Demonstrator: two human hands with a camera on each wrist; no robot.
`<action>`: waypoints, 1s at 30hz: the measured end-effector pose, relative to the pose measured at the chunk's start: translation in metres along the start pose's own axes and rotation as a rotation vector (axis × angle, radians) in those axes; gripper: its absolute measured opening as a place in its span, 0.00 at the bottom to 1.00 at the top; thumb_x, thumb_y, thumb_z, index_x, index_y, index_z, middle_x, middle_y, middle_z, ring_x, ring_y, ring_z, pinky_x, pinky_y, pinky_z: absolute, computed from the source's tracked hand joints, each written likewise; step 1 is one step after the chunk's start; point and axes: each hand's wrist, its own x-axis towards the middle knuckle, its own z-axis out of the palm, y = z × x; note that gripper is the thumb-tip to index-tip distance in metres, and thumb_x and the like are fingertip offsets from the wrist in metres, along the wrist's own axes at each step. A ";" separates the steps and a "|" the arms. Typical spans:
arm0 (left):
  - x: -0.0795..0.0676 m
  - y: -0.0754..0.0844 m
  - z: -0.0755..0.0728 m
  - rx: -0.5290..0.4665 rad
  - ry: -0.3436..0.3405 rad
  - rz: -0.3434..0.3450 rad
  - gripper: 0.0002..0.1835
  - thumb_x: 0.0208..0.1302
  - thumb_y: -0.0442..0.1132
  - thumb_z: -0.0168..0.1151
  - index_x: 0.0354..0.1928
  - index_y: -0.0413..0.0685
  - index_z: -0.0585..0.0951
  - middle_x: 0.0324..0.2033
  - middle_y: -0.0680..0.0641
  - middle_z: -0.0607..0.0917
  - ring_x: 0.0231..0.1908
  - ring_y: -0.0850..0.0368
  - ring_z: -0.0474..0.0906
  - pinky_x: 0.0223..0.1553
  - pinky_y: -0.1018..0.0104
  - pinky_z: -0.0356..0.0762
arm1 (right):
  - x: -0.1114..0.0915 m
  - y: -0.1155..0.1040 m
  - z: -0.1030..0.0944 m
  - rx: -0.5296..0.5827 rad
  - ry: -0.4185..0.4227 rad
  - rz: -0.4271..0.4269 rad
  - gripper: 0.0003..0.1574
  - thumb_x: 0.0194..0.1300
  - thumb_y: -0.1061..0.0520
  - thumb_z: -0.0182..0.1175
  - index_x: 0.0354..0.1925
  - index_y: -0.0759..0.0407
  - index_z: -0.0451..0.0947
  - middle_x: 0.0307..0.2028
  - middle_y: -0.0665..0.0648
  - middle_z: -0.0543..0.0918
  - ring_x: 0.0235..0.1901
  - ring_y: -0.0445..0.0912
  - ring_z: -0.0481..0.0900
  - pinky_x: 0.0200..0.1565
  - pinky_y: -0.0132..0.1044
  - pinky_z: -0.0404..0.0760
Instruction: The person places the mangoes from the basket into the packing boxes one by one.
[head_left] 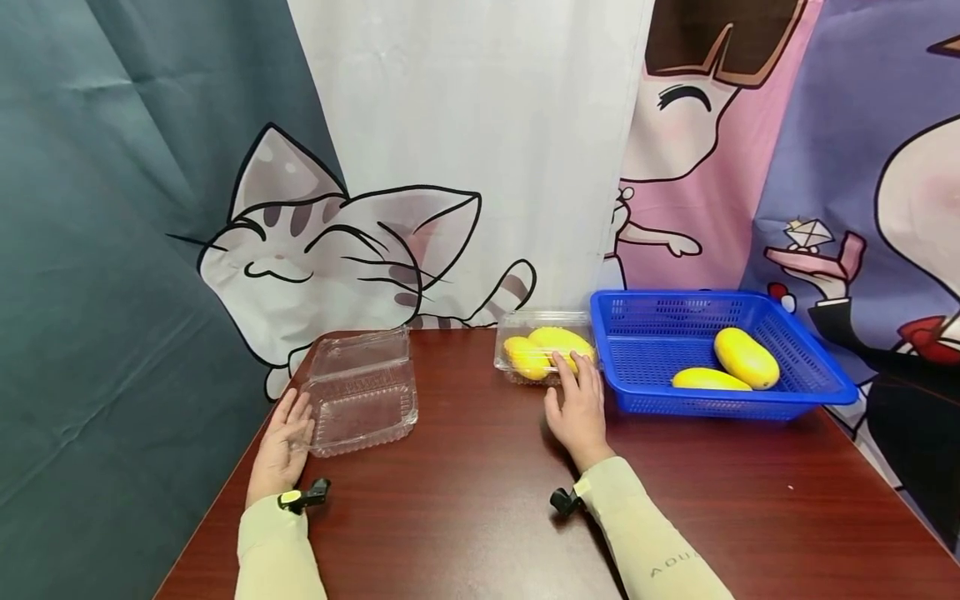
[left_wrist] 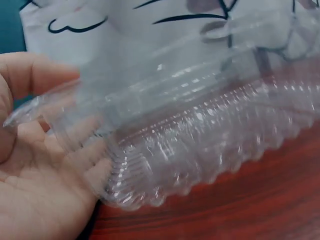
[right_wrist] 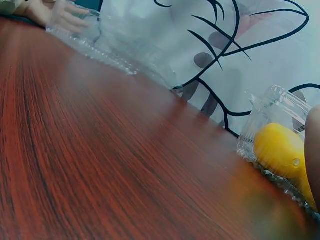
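Note:
On the left, my left hand (head_left: 279,443) lies along the side of an unfolded clear plastic clamshell box (head_left: 363,417), its fingers extended. In the left wrist view the fingers (left_wrist: 75,127) show through the transparent wall, and the box's rim (left_wrist: 30,112) crosses in front of the palm. At the back centre stands a second clear clamshell (head_left: 510,321) with its lid down over two yellow mangoes (head_left: 558,340). My right hand (head_left: 581,417) reaches to its front right, loosely spread fingertips at the lid. Only a dark edge of that hand shows in the right wrist view.
Right of the filled box, close beside it, is a blue plastic basket (head_left: 637,400) with two more mangoes (head_left: 746,358) in it. All stand on a reddish-brown wooden table (head_left: 465,492). A printed cartoon curtain (head_left: 480,125) hangs right behind the table's back edge.

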 end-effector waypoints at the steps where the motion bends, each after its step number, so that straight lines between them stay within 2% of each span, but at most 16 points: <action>1: 0.000 -0.002 0.001 0.033 -0.034 0.015 0.44 0.71 0.18 0.33 0.81 0.56 0.33 0.81 0.52 0.34 0.79 0.58 0.29 0.76 0.65 0.32 | 0.000 0.000 0.000 -0.002 -0.001 0.002 0.39 0.56 0.62 0.63 0.67 0.56 0.74 0.65 0.70 0.71 0.68 0.69 0.63 0.67 0.67 0.59; 5: 0.001 -0.009 0.005 0.081 -0.152 0.073 0.51 0.56 0.11 0.24 0.80 0.52 0.29 0.79 0.45 0.28 0.78 0.52 0.22 0.75 0.62 0.26 | -0.001 0.000 -0.002 0.001 -0.007 0.008 0.39 0.55 0.63 0.64 0.67 0.56 0.73 0.65 0.70 0.71 0.68 0.68 0.63 0.66 0.67 0.60; 9: 0.002 -0.014 0.010 0.079 -0.211 0.070 0.52 0.53 0.11 0.23 0.80 0.51 0.29 0.79 0.45 0.26 0.77 0.51 0.19 0.75 0.61 0.23 | -0.001 -0.001 -0.003 0.007 -0.005 0.012 0.38 0.55 0.63 0.63 0.67 0.56 0.74 0.65 0.69 0.71 0.68 0.68 0.63 0.67 0.67 0.59; 17: 0.004 -0.031 0.025 0.121 -0.274 0.070 0.51 0.54 0.12 0.25 0.80 0.49 0.30 0.79 0.40 0.27 0.76 0.46 0.18 0.74 0.55 0.20 | -0.003 -0.001 -0.002 0.055 0.002 0.007 0.32 0.56 0.63 0.62 0.61 0.58 0.78 0.61 0.67 0.74 0.65 0.65 0.67 0.65 0.61 0.63; 22: 0.005 -0.043 0.039 0.169 -0.285 0.075 0.52 0.54 0.13 0.28 0.81 0.49 0.33 0.79 0.38 0.34 0.77 0.42 0.20 0.74 0.51 0.19 | -0.004 -0.001 -0.003 0.082 -0.002 0.006 0.30 0.56 0.64 0.62 0.59 0.61 0.79 0.61 0.67 0.75 0.64 0.63 0.68 0.63 0.60 0.66; 30: 0.008 -0.055 0.058 0.184 -0.324 0.074 0.53 0.49 0.12 0.28 0.80 0.45 0.31 0.77 0.31 0.30 0.76 0.42 0.20 0.72 0.49 0.16 | -0.005 -0.001 -0.004 0.094 -0.004 0.011 0.28 0.56 0.64 0.62 0.58 0.62 0.80 0.60 0.67 0.75 0.63 0.63 0.69 0.62 0.61 0.67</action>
